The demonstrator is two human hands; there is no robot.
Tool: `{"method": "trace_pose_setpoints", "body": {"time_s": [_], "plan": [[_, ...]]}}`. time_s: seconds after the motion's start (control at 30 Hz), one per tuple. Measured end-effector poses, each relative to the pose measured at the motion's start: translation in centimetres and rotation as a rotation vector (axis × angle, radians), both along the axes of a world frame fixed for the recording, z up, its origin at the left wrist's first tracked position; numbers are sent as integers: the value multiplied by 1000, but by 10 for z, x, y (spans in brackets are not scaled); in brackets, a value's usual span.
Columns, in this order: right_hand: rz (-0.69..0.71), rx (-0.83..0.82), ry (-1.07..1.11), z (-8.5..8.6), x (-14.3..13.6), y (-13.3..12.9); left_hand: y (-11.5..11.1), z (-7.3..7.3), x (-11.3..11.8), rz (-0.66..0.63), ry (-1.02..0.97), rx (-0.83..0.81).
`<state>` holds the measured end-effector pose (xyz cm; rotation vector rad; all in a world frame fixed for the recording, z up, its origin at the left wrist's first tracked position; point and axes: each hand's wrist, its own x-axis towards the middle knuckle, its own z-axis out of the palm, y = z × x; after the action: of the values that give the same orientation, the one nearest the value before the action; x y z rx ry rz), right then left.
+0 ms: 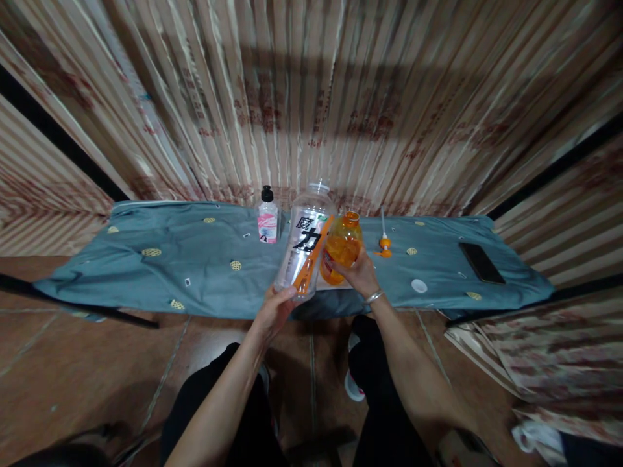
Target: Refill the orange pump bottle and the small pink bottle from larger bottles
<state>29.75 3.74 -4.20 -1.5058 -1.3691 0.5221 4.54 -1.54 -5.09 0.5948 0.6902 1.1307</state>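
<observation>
My left hand grips the lower part of a large clear plastic bottle, which has a silver label with black characters and an orange stripe. Its mouth is uncapped and the bottle leans slightly right. Wrapped around an orange bottle of amber liquid is my right hand, with a bracelet at the wrist. The orange bottle stands tilted a little, its neck uncapped, close beside the clear bottle. An orange pump head with a thin tube lies on the cloth to the right.
A small pink-labelled bottle with a black cap stands left on the blue-green cloth. A white round cap and a black phone lie to the right. Corrugated sheeting rises behind; black frame bars flank the sides.
</observation>
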Motion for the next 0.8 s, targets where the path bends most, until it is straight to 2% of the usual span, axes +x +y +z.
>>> {"method": "trace_pose_setpoints", "body": {"time_s": [0.17,0.33,0.53,0.8], "plan": [[22,-16,18,1,1,-2,-1,5,3,-21,-17,29],[13,-31,26,-1,2,-1,-3,16,3,-15,-35,80],[19,-22,34,-3,4,-2,-10,24,-10,-40,-15,96],[15,-35,19,0,2,-3,-12,32,-21,18,72,110]]}}
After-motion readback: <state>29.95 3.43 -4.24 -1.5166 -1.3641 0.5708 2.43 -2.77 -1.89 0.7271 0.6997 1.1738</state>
